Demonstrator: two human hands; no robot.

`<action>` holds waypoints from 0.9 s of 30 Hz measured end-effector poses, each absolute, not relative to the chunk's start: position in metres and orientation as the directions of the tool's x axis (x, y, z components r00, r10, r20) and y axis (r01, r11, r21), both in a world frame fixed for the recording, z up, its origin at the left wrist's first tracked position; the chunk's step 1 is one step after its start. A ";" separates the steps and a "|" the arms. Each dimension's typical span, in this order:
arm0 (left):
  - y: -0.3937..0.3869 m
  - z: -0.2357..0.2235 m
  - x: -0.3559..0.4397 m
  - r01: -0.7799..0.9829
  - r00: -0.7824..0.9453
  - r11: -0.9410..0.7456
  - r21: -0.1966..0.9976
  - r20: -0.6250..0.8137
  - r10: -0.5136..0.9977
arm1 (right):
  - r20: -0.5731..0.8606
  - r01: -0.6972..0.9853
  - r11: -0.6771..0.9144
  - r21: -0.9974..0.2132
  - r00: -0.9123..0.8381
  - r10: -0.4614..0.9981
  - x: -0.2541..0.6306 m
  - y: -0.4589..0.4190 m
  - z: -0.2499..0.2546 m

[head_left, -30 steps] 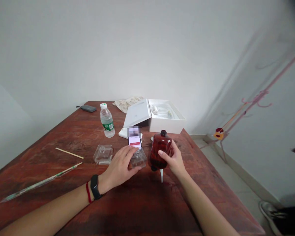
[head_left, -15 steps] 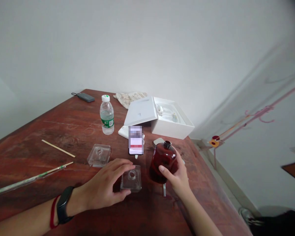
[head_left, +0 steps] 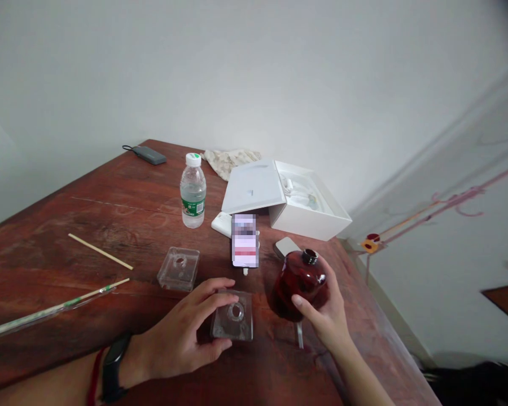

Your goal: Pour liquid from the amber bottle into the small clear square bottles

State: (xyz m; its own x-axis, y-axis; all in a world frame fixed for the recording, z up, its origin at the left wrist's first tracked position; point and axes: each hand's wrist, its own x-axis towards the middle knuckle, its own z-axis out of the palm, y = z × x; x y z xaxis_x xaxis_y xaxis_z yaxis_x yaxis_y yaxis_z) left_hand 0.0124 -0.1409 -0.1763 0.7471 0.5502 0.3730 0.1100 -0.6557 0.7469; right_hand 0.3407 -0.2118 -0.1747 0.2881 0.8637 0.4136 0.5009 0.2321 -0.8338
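My left hand (head_left: 188, 332) spans a clear square block (head_left: 242, 327) with a round opening on top. Its fingertips are at the far edge and its thumb at the near edge. A second clear block (head_left: 179, 269) of the same shape stands to its left. My right hand (head_left: 325, 310) is wrapped around a dark red-brown glass bottle (head_left: 300, 285) with a short, uncapped black-looking neck, tilted slightly. A thin pale strip (head_left: 299, 335) lies below the bottle.
Behind the hands are a lit phone (head_left: 244, 242), a water bottle (head_left: 193, 192), a white box (head_left: 309, 223) with its lid leaning, a cloth (head_left: 228, 160) and a grey power bank (head_left: 149, 154). A wooden stick (head_left: 99, 250) and a wrapped stick (head_left: 55, 311) lie left. The wooden table (head_left: 88, 197) meets a wall.
The whole view has shifted slightly, moving things right in the picture. The dark bottle sits a little farther right with my right hand around it. My left hand stays at the clear block.
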 end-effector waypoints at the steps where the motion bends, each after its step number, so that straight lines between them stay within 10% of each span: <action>1: -0.140 -0.176 0.013 0.112 0.740 -0.649 0.752 0.373 0.560 | 0.412 0.497 0.225 -0.838 0.306 0.858 0.340 -0.211 -0.173; 27: -0.130 -0.188 0.017 0.150 0.627 -0.604 0.783 0.397 0.670 | 0.485 0.594 0.290 -0.751 0.196 0.853 0.333 -0.218 -0.173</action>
State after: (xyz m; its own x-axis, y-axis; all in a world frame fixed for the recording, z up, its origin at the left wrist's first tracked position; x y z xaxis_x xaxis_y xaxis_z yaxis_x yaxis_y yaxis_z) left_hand 0.0169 -0.1297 -0.1882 0.6270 0.6702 0.3970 0.1502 -0.6041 0.7826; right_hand 0.3330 -0.2179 -0.1727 0.1958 0.8525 0.4846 0.5936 0.2903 -0.7506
